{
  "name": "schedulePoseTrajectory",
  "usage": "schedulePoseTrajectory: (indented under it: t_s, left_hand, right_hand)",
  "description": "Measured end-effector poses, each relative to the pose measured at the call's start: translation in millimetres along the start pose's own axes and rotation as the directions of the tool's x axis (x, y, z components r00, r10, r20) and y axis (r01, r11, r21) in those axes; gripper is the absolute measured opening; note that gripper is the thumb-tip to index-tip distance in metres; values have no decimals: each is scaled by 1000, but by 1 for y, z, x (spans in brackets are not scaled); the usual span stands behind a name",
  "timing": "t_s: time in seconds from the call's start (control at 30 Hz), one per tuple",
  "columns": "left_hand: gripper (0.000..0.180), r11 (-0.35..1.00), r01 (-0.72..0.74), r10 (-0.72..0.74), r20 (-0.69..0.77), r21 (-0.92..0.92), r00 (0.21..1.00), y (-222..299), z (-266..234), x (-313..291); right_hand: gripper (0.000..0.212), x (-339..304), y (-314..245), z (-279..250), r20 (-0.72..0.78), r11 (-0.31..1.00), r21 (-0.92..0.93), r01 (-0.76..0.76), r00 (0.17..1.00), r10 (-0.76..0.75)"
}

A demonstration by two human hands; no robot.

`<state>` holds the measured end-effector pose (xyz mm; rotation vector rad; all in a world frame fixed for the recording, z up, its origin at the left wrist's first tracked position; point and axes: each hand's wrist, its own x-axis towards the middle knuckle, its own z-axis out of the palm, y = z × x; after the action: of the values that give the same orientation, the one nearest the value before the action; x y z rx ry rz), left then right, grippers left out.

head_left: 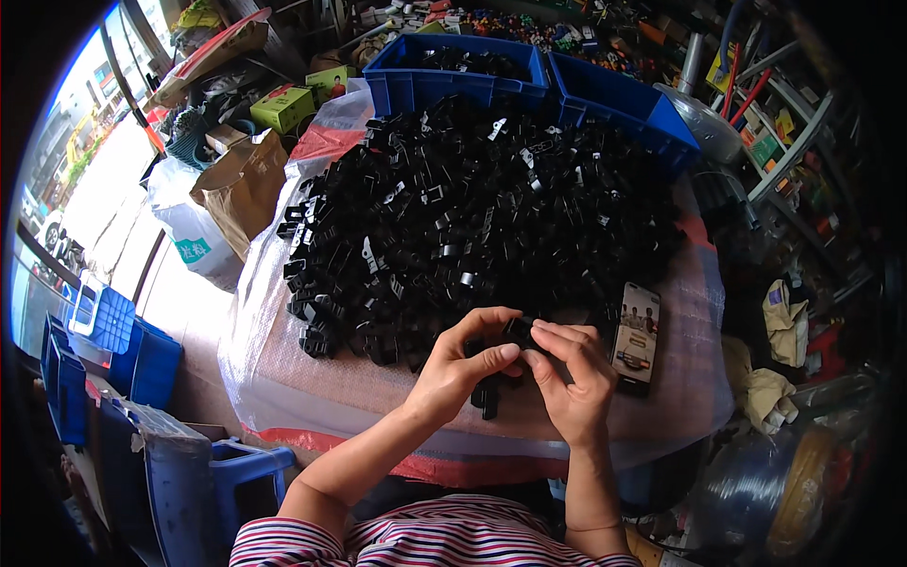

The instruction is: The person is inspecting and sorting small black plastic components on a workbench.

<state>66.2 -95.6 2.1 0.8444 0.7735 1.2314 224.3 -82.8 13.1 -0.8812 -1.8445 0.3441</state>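
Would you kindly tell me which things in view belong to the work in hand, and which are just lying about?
Apparently in the work:
small black part between left hand and right hand
heap of black parts
blue bin holding black pieces

Apparently just lying about:
phone
brown paper bag
green boxes

the shirt (452, 534) is striped white, navy and red.

Sheet-covered work surface (316, 389), pale woven plastic banded with red, a wide heap of small black parts (482, 213) over its middle, some glinting silvery, a phone (635, 335) lying right of the heap's near edge, two blue bins (458, 92) along the far side.
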Motion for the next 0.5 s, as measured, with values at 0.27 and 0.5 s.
schedulePoseTrajectory:
  t_s: [0.27, 0.5]
  left_hand:
    - [35, 973, -99, 123, -105, 208, 987, -1, 1, 0]
    - [31, 936, -217, 268, -162, 278, 950, -6, -2, -7]
  right_hand:
    - [41, -3, 1, 12, 17, 994, -62, 86, 996, -85]
    - [44, -6, 4, 16, 250, 978, 50, -201, 951, 182]
